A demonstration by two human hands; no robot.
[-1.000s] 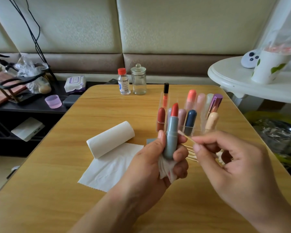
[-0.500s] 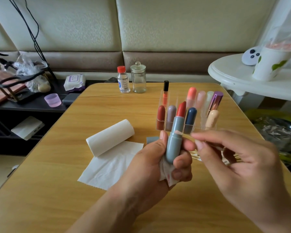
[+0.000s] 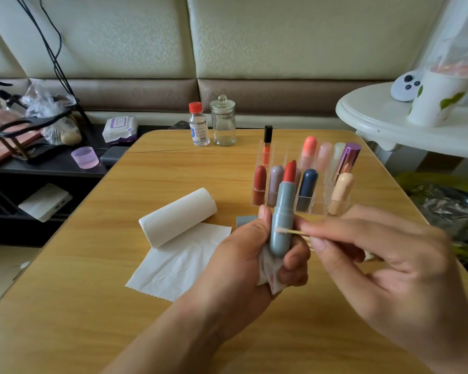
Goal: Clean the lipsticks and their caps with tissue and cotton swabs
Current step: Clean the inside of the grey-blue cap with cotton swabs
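My left hand (image 3: 243,263) grips an uncapped grey-blue lipstick (image 3: 283,211) upright, its red bullet showing on top, together with a crumpled stained tissue (image 3: 268,276) under it. My right hand (image 3: 384,268) pinches a wooden cotton swab (image 3: 289,231) whose white tip touches the lipstick's barrel. A grey-blue cap (image 3: 245,220) lies on the table just behind my left thumb. A tissue roll (image 3: 177,217) lies to the left with a sheet unrolled toward me.
A clear organizer (image 3: 316,206) behind my hands holds several capped lipsticks. A red-capped bottle (image 3: 198,124) and a glass jar (image 3: 223,121) stand at the wooden table's (image 3: 79,306) far edge. A white round table (image 3: 384,122) sits at right, a dark shelf at left.
The swab tip has moved down from the top of the barrel to the middle of the lipstick's body. My left hand has tilted the lipstick slightly and brought it closer.
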